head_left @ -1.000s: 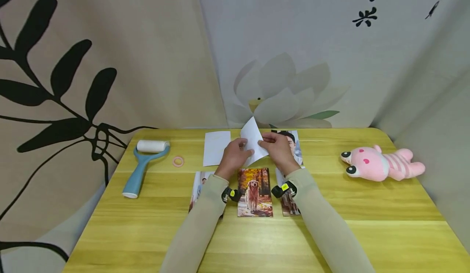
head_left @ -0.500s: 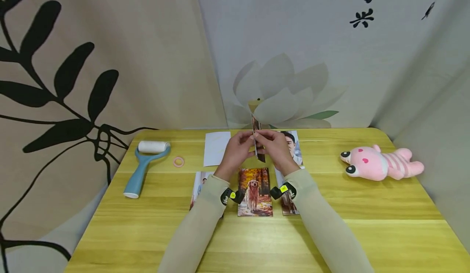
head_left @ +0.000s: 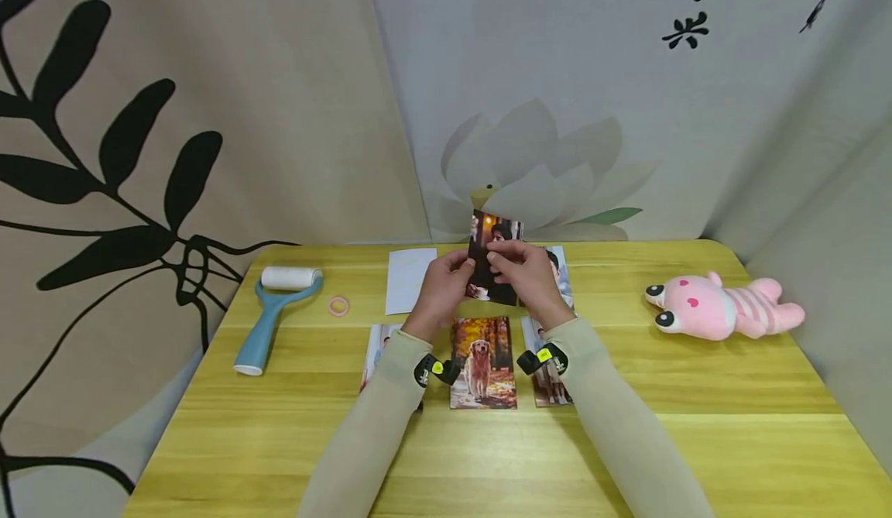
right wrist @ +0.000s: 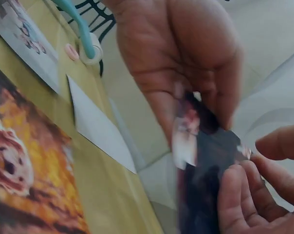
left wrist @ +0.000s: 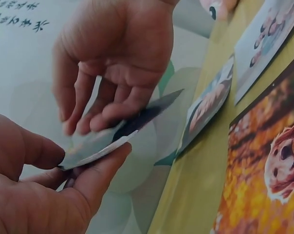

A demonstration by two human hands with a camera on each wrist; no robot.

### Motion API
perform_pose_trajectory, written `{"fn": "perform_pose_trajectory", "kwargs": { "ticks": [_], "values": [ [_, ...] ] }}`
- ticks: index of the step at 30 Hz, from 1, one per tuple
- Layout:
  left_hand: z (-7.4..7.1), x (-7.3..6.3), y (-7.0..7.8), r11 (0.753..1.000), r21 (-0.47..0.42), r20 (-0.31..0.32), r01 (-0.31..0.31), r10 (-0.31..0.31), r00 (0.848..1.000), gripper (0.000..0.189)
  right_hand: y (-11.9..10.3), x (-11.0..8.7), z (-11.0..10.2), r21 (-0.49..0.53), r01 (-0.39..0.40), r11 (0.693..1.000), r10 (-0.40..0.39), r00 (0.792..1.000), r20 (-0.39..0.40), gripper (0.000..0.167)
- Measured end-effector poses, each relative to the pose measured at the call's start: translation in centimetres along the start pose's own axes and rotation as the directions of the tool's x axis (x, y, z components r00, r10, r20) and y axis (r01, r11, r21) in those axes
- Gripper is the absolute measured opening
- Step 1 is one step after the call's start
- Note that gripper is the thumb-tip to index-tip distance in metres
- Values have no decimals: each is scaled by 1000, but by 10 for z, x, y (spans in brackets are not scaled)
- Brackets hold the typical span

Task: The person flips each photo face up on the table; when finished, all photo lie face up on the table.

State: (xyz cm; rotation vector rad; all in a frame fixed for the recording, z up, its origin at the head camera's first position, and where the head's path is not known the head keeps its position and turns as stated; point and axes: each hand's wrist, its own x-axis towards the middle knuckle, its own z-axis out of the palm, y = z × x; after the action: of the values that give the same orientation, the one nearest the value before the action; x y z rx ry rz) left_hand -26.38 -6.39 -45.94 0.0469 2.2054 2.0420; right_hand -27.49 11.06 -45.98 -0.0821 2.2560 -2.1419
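Observation:
Both hands are raised over the back of the table around one dark photo [head_left: 499, 289] of a person with warm lights behind. My left hand [head_left: 443, 286] pinches its left edge between thumb and fingers. In front of its face is my right hand [head_left: 527, 276], its fingers loosely bent at the surface; in the left wrist view the right hand [left wrist: 118, 63] has its thumb apart from the fingers. The photo [right wrist: 205, 180] is blurred in the right wrist view. Below the hands lies a golden dog photo [head_left: 483, 363].
A white card [head_left: 407, 282] lies left of the hands. More photos lie partly under the arms: a left one [head_left: 376, 348], a right one [head_left: 547, 382] and a back one [head_left: 560, 270]. A lint roller [head_left: 268, 320], a pink ring [head_left: 337, 307] and a pink plush toy [head_left: 725, 309] flank them.
The held sheet showed its white back, then stood edge-on, and now its picture faces me. My right hand has shifted from the sheet's edge to in front of its face.

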Motion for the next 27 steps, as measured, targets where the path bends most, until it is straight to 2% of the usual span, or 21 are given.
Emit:
{"fn": "perform_pose_trajectory", "kwargs": {
  "ticks": [6,10,12,17,23,27],
  "values": [
    [-5,2,-2,999,-52,-34,13,-14,999,35,-2,7,-16,-27,38,999,-41,991,-124,29],
    [-7,4,-7,997,-79,-58,16,-20,998,34,6,11,-25,-32,-5,999,-1,985,-174,34],
    [-8,4,-8,996,-85,-71,13,-20,997,34,11,12,-27,-33,-51,998,46,987,-155,37],
    [-11,6,-12,995,-93,-93,28,-37,995,35,23,14,-24,18,-150,988,151,987,-48,40],
    [-15,10,-21,992,-116,-115,53,-66,991,34,27,17,-19,45,-166,985,167,986,-13,41],
    [-19,11,-26,997,-58,-150,54,-62,987,33,29,19,-19,20,-178,984,179,984,-9,43]
  ]
}}
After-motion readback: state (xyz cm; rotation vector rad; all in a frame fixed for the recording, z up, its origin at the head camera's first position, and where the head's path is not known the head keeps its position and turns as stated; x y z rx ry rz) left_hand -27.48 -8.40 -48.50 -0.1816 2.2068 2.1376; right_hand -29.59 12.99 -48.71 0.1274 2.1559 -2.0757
